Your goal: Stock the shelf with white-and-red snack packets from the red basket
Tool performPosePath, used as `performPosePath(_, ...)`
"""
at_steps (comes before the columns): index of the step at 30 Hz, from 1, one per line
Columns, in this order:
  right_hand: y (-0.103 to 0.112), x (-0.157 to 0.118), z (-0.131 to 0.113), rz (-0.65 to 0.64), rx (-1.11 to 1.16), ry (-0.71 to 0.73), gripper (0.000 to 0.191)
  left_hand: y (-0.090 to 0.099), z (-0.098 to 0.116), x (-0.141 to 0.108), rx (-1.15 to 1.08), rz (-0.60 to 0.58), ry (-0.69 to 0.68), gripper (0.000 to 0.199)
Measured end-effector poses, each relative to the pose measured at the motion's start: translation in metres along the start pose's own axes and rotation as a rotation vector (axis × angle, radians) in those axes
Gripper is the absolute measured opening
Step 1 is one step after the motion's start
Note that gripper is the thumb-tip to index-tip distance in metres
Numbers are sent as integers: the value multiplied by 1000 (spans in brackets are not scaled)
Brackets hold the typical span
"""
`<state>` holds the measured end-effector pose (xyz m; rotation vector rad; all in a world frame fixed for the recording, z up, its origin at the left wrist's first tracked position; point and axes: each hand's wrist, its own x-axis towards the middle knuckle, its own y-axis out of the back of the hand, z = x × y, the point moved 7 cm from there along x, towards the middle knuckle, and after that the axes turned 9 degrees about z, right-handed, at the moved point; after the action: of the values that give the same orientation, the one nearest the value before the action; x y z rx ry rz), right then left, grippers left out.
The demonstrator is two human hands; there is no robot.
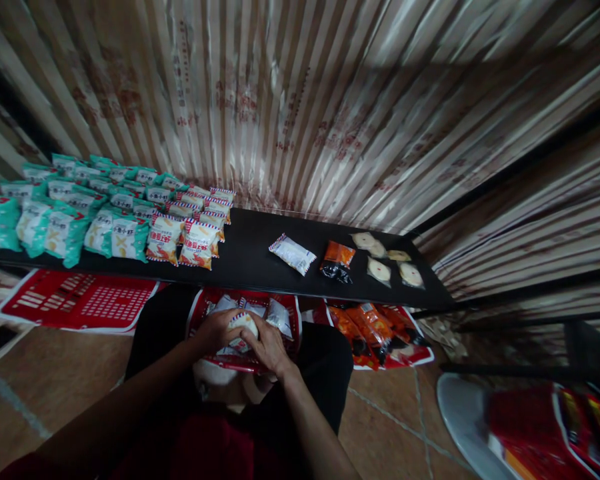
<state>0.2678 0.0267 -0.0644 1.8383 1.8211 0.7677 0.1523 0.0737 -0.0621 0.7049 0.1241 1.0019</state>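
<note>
Between my legs, my left hand (219,331) and my right hand (270,342) are closed around one small snack bag (243,325) with a striped edge. A red basket (296,323) sits below them, and white-silver snack bags (279,316) lie in it. My fingers cover much of the bag that I hold. On the black shelf (247,257) in front of me, one white snack bag (293,254) with a striped edge lies flat. To its right is an orange and black bag (337,261).
Rows of green-and-white bags (65,230) and orange-and-white bags (199,243) stand on the shelf's left. Several pale round packets (379,271) lie at its right end. Under the shelf, a red tray (420,357) holds orange bags. A grey tub (455,417) stands at lower right.
</note>
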Motion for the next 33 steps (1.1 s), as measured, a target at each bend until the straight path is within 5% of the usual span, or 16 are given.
performPosePath(5,3,8,1,35,73,-36,41,11,-13,16,-80,72,191,25)
performPosePath(13,8,19,15,255,41,-256,42,25,-14,41,-547,11,362,31)
performPosePath(20,21,17,23,381,75,-366,50,3,-26,32,-857,77,618,48)
performPosePath(24,23,22,20,426,105,-379,51,-10,-19,30,-1043,202,628,48)
performPosePath(33,24,37,22,443,103,-437,54,-31,-31,29,-924,475,652,53)
